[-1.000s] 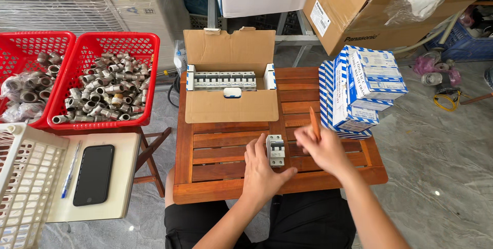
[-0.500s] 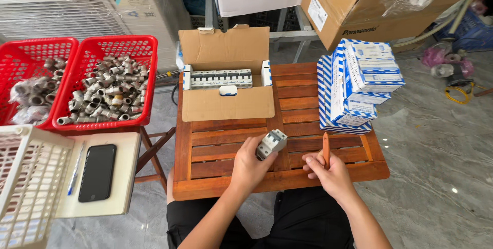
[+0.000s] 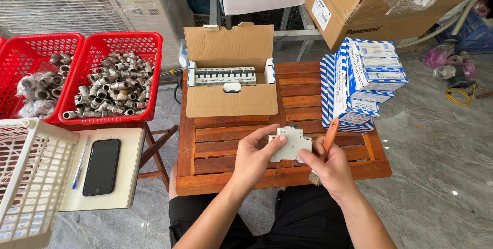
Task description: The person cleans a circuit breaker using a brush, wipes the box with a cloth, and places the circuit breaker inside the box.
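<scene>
The left hand [image 3: 254, 154] grips a blocky, pale grey plastic breaker [image 3: 290, 144] above the slatted wooden table [image 3: 226, 149], its broad flat side up and long axis running left to right. The right hand [image 3: 328, 164] steadies the breaker's end while clasping a wooden-handled brush [image 3: 324, 149], bristles toward the person.

Breaker [image 3: 290, 144] sits right between the fingers [image 3: 270, 135] of both hands, over the near part of the worktop [image 3: 226, 149]. Left hand [image 3: 252, 157] pinches it from the left, right hand [image 3: 328, 164] from the right, with a brush [image 3: 325, 149] tucked in that same hand just right of the breaker. Behind the fingers is an open carton [image 3: 231, 82] with a row of breakers in it. Back and right of the fingers, a stack of small boxes [image 3: 359, 82]. Well off to the left, two baskets [image 3: 110, 82] of metal fittings, with a phone [image 3: 101, 167] on a board nearer than them.
</scene>
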